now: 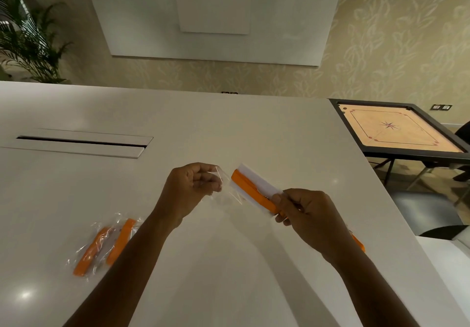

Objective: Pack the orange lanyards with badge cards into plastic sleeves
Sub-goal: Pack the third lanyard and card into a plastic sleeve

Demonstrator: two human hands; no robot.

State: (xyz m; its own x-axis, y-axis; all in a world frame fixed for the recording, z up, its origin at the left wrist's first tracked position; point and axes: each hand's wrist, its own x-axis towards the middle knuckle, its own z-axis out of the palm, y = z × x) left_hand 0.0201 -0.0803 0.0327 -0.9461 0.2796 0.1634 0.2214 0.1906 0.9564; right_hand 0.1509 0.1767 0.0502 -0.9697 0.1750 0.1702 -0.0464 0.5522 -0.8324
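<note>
Both hands are raised a little above the white bench [229,128], working toward each other. The left hand [189,186] is curled closed, its fingertips pinching the edge of a clear plastic sleeve [229,191] — most likely at or near the mouth, so that the opening faces the other hand, though the film is so transparent that I cannot tell how far it gapes. The right hand [309,212] is closed around one end of a folded orange lanyard [250,186] laid flat against its white badge card [256,180]. Gripping the pair together at the trailing end keeps them stacked as one slim bundle and leaves the leading end free to enter the sleeve.

That leading end sits just beside the left fingertips, at the sleeve's edge; whether it has crossed into the plastic is hard to say, as the film blurs there. By my reading, the insertion step is only beginning.

Down on the bench to the left, beside the left forearm, lie two packed sleeves [105,244], each with an orange lanyard inside — set aside out of the working space, it seems. A sliver of orange [358,244] peeks out behind the right wrist, perhaps another lanyard waiting; too little shows to be sure.

The limp film could fold or cling shut, so the card's corner may catch on the mouth.
</note>
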